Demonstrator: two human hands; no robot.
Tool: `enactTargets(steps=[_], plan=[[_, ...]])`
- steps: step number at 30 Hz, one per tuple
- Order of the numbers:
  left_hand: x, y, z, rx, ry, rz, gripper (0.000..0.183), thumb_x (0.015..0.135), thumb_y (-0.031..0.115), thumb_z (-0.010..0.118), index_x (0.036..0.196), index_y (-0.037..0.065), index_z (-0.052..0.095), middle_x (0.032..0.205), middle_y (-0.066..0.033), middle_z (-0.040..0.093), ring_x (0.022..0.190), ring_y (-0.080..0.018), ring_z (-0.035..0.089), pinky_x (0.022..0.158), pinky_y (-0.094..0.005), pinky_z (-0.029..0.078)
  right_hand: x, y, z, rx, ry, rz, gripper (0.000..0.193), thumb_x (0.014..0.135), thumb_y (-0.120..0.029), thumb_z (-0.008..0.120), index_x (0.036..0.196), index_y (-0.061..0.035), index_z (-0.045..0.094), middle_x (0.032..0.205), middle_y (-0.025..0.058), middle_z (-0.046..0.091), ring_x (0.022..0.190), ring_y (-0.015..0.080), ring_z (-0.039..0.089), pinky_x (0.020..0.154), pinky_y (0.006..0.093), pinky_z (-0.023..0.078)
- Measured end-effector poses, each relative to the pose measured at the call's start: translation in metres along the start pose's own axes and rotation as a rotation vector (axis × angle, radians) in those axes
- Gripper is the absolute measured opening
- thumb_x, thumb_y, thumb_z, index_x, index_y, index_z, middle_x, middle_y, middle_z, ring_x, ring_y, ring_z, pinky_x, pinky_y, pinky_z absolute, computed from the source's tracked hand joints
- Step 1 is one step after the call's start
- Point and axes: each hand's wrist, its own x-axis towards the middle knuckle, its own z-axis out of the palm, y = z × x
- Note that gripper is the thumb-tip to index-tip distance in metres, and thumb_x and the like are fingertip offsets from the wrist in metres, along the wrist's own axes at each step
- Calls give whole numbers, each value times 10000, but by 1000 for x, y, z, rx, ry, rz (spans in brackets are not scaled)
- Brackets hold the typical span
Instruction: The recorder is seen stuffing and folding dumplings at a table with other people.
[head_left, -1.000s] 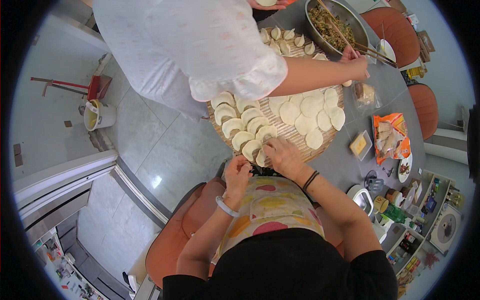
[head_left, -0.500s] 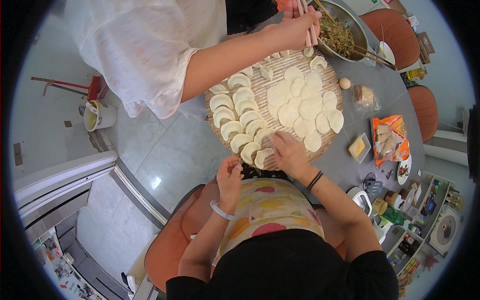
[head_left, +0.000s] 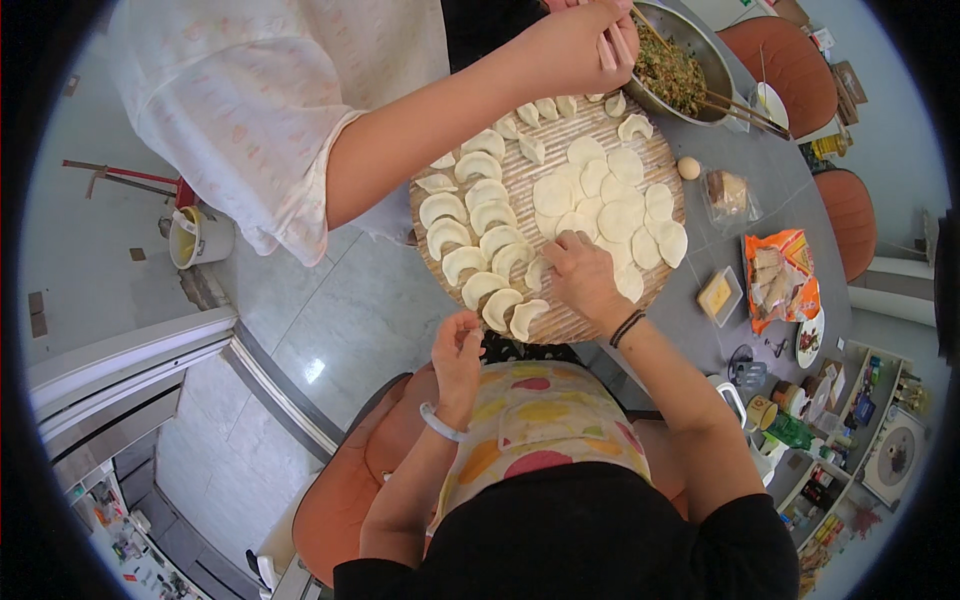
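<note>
My right hand (head_left: 584, 278) reaches over the round board (head_left: 560, 328), its bent fingers at the near edge of the overlapping dumpling wrappers (head_left: 622, 216). Whatever its fingertips pinch, if anything, is hidden. Close to its left lies a folded dumpling (head_left: 536, 273). Rows of shaped dumplings (head_left: 491, 216) cover the left side of the board. My left hand (head_left: 458, 350) hovers off the board's near edge, below the nearest dumpling (head_left: 527, 318). Its fingers are loosely curled and apart, and nothing shows in them.
Another person's arm (head_left: 450, 120) crosses the far left, with its hands at the metal bowl of filling (head_left: 670, 75), where chopsticks (head_left: 740, 112) rest. Rightward on the table are an egg (head_left: 688, 168), an orange package (head_left: 780, 280) and a small clear container (head_left: 718, 295).
My right hand has moved up from the nearest dumplings to the wrappers. My left hand has barely moved. The other person's arm has shifted left and up.
</note>
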Motion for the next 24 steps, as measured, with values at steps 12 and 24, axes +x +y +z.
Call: enactTargets(steps=[12, 24], plan=[[7, -16, 3, 98, -29, 67, 281, 830, 14, 551, 1108, 55, 551, 956, -34, 541, 757, -103, 506, 632, -232, 485, 4, -5, 4, 48, -91, -179, 206, 682, -61, 609, 886, -73, 589, 944, 88, 566, 858, 275, 575, 683, 369, 491], [-45, 127, 12, 3, -200, -73, 51, 804, 23, 572, 786, -24, 569, 784, -30, 562, 724, -71, 483, 576, -203, 379, -45, 62, -48, 89, 164, 372, 40, 746, -83, 601, 773, -64, 579, 768, 101, 578, 708, 316, 583, 622, 390, 467]])
